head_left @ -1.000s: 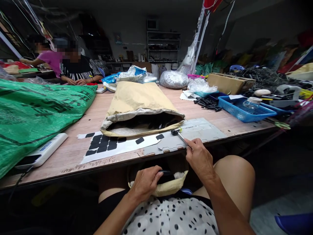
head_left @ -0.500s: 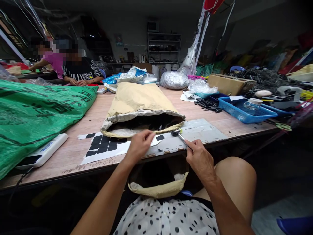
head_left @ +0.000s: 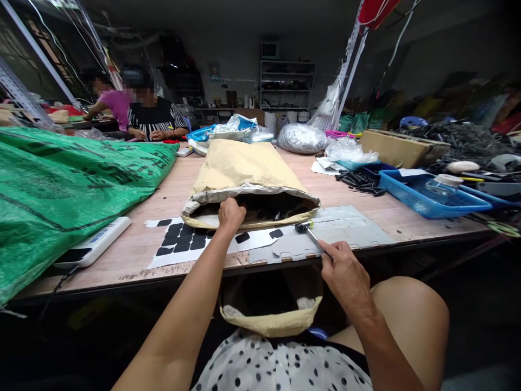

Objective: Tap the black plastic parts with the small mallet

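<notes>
My left hand [head_left: 232,214] is at the mouth of a tan paper sack [head_left: 252,163] lying on the table. Its fingers look curled, and their tips are hidden inside, among dark pieces [head_left: 279,212]. My right hand [head_left: 345,271] grips the silver shaft of a small hammer [head_left: 303,227]. The hammer's head is black with a yellow-green end, just above a grey cardboard sheet [head_left: 354,225]. Below the sack's mouth lies a white strip [head_left: 254,240] with black rounded-square pads [head_left: 183,239]. A second open paper sack [head_left: 272,324] sits at my lap, its inside dark.
A green woven sack [head_left: 89,174] and a white device [head_left: 103,241] lie at left. Blue baskets [head_left: 431,195], black parts [head_left: 358,182] and a cardboard box [head_left: 402,146] stand at right. Plastic bags [head_left: 301,138] lie behind. Two people [head_left: 152,117] sit at the far left.
My left hand has moved from above the white strip, forward and left into the sack's mouth. My right hand still holds the hammer over the cardboard. The view has shifted slightly.
</notes>
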`<action>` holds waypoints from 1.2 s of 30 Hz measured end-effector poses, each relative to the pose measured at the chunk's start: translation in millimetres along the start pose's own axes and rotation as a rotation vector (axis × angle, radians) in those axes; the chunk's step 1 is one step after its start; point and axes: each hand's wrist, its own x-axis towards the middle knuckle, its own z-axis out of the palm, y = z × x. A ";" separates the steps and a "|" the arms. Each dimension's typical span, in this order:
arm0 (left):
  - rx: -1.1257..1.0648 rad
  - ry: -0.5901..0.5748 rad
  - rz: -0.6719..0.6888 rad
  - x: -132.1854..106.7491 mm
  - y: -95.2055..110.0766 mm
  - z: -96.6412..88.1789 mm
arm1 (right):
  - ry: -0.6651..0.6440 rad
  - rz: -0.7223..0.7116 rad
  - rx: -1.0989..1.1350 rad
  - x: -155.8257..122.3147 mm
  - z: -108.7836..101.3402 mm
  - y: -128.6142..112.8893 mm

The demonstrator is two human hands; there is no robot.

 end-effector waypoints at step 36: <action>-0.390 -0.383 0.524 -54.3 -50.4 3.4 | -0.061 -0.282 0.679 -17.8 3.8 -42.0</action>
